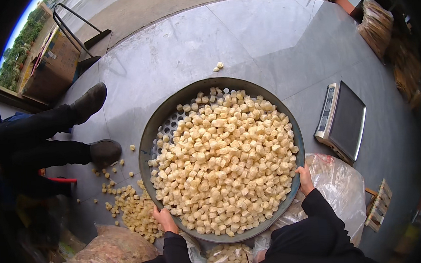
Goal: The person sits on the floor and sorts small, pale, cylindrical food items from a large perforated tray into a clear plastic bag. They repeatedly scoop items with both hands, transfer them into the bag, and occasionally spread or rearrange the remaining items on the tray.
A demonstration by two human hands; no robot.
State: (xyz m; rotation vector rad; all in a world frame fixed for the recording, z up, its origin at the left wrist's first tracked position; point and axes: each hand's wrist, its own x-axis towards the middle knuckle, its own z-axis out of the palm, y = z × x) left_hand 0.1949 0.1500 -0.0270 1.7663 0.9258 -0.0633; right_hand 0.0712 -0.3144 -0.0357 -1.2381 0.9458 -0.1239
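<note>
A wide, round metal sieve with a perforated bottom holds a heap of pale yellow, chunky short pieces. My left hand grips its rim at the lower left, fingers curled on it. My right hand holds the rim at the right. Loose pieces are scattered on the floor left of the sieve. Below the sieve, between my legs, lies a clear bag of similar pieces.
Another person's trousered legs and dark shoes are at the left. A scale stands to the right. Plastic bags lie beside me. A cardboard box and trolley are at the back left; a sack is at the back right.
</note>
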